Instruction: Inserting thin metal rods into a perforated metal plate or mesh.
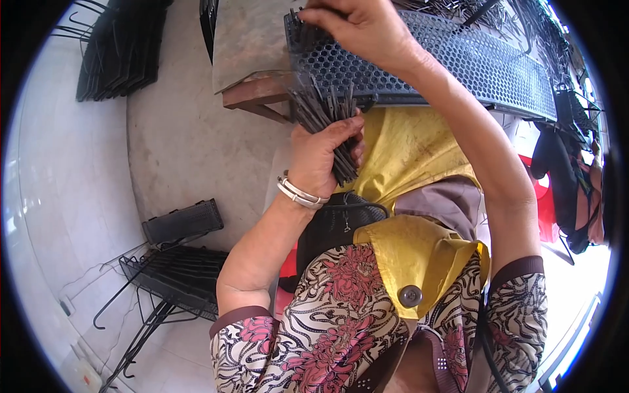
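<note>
A bundle of thin, dark flat strips point(321, 111) is gripped in my left hand point(327, 147), its ends fanning out above my fist. This hand is in front of the near edge of a dark panel with honeycomb holes point(419, 62). My right hand point(360, 26) reaches over the panel's left end, at the top of the view. Its thumb and fingers are pinched together, and the top of the hand is cut off by the picture's edge. What they hold is too small to make out. Some dark strips point(298, 33) lie at that end, under my fingertips.
A grey-topped table with a brown frame point(246, 95) stands beyond my left hand. Black racks point(173, 275) are stacked on the floor at lower left, and more black panels point(121, 52) at upper left. Loose strips point(488, 16) are heaped behind the panel. Yellow cloth point(406, 144) covers my lap.
</note>
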The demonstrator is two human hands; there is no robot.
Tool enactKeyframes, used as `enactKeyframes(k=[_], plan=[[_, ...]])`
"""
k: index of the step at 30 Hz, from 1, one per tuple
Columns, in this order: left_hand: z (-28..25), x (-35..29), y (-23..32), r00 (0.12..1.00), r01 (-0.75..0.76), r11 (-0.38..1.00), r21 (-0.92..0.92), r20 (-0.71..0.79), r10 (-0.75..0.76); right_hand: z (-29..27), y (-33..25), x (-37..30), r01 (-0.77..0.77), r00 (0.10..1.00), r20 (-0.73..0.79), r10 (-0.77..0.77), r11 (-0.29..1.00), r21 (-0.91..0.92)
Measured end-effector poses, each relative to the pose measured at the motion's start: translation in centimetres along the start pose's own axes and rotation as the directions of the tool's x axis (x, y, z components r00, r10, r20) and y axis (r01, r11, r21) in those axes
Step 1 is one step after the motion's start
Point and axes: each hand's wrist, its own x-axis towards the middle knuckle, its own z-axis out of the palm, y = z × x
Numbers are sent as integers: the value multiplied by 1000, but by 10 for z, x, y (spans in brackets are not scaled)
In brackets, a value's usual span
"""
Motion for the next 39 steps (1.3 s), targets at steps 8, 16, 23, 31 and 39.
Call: enactKeyframes(k=[8,16,23,31,39], plan=[[-2,2,-2,1000,23,1000,-11,18,-22,6,-3,7,92,989,131,-71,983,-161],[0,-1,0,1000,-2,1000,7,19,2,6,2,0,58,993,114,-31,967,-248],[0,0,-1,1000,-24,999,29,18,24,5,-2,2,4,994,105,29,955,-296],[-2,1,-1,1000,-18,999,34,9,17,3,-3,4,-34,976,191,107,937,-349],[-1,1,-1,1000,-9,1000,1,13,9,-7,-7,-26,-228,965,79,250,948,-220]])
